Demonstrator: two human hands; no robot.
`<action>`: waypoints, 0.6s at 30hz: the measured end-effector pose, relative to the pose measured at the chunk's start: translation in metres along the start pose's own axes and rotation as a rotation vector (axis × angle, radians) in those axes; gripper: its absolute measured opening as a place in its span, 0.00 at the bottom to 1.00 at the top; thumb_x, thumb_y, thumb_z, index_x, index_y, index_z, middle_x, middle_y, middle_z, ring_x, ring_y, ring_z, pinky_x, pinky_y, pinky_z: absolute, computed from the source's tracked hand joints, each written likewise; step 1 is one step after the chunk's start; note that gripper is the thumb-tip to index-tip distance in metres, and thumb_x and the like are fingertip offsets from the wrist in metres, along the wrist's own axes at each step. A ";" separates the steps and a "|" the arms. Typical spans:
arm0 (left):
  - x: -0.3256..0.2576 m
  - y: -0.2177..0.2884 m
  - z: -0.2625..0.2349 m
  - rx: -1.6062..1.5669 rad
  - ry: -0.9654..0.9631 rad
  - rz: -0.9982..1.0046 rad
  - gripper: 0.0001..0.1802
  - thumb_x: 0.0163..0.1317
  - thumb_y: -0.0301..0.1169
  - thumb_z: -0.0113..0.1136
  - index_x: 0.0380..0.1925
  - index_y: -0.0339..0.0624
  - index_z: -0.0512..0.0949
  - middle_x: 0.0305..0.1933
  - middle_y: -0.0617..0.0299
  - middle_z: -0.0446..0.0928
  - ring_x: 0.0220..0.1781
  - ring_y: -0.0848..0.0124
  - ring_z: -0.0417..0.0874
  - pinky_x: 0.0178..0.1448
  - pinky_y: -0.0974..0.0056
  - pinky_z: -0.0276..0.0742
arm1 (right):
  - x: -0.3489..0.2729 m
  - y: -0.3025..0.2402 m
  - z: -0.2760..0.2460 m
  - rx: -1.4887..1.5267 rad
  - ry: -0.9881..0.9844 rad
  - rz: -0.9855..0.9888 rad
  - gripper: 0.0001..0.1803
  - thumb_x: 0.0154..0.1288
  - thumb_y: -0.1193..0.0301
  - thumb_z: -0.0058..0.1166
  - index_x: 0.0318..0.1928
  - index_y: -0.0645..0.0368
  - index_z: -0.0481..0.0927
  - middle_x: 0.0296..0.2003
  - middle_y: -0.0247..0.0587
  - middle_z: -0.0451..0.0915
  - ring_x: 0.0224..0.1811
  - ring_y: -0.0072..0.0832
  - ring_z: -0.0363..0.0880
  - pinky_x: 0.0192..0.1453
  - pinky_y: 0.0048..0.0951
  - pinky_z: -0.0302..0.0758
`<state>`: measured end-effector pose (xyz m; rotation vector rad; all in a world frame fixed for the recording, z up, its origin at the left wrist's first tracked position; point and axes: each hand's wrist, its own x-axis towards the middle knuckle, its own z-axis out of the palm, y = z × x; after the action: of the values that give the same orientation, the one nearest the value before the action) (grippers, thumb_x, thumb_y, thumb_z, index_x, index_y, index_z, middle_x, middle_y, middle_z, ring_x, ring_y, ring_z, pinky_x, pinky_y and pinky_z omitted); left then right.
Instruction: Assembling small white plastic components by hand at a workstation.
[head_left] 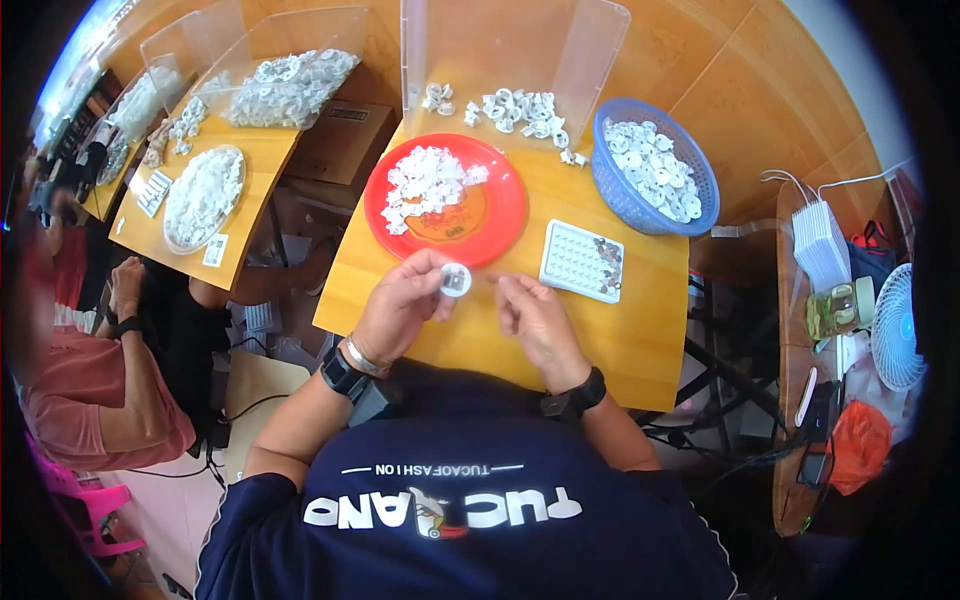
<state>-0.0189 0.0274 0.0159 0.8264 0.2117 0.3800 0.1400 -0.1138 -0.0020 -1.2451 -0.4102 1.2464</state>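
My left hand (402, 300) pinches a round white plastic piece (456, 280), with a small greyish part at its centre, above the near edge of the red plate. Just right of it, apart from the piece, my right hand (535, 318) is closed with fingers bent together; whatever they may hold is too small to make out. The red plate (505, 215) bears a heap of small white plastic parts (430, 180). Beyond my right hand lies a white tray (552, 268) with rows of small pits and several dark bits at its right side.
A blue basket (655, 225) of round white pieces stands at the table's (450, 350) right corner. More white pieces (520, 110) lie by a clear plastic box (510, 50) at the back. Another person (105, 400) sits left at a second table. A fan (898, 325) stands far right.
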 end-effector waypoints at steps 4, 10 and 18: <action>0.001 0.000 -0.004 0.000 0.008 0.006 0.12 0.66 0.36 0.53 0.43 0.40 0.72 0.34 0.63 0.76 0.29 0.74 0.75 0.34 0.72 0.69 | -0.001 -0.004 0.002 0.280 -0.014 0.007 0.18 0.72 0.67 0.44 0.56 0.66 0.71 0.36 0.35 0.78 0.29 0.18 0.76 0.31 0.19 0.73; 0.001 0.001 -0.005 -0.008 0.024 -0.002 0.13 0.65 0.37 0.54 0.43 0.40 0.72 0.34 0.62 0.76 0.29 0.74 0.75 0.34 0.71 0.70 | 0.000 -0.002 -0.003 0.159 -0.066 -0.029 0.16 0.71 0.71 0.45 0.55 0.65 0.70 0.39 0.41 0.79 0.31 0.21 0.78 0.35 0.21 0.76; 0.002 0.000 -0.004 -0.008 0.020 -0.037 0.13 0.65 0.36 0.53 0.43 0.39 0.72 0.33 0.62 0.76 0.29 0.74 0.76 0.35 0.71 0.70 | -0.003 -0.012 0.008 0.083 0.010 -0.150 0.10 0.70 0.68 0.50 0.44 0.61 0.74 0.35 0.40 0.80 0.29 0.20 0.78 0.34 0.20 0.76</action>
<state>-0.0180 0.0313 0.0131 0.8097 0.2432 0.3545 0.1382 -0.1108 0.0118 -1.1290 -0.4330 1.1181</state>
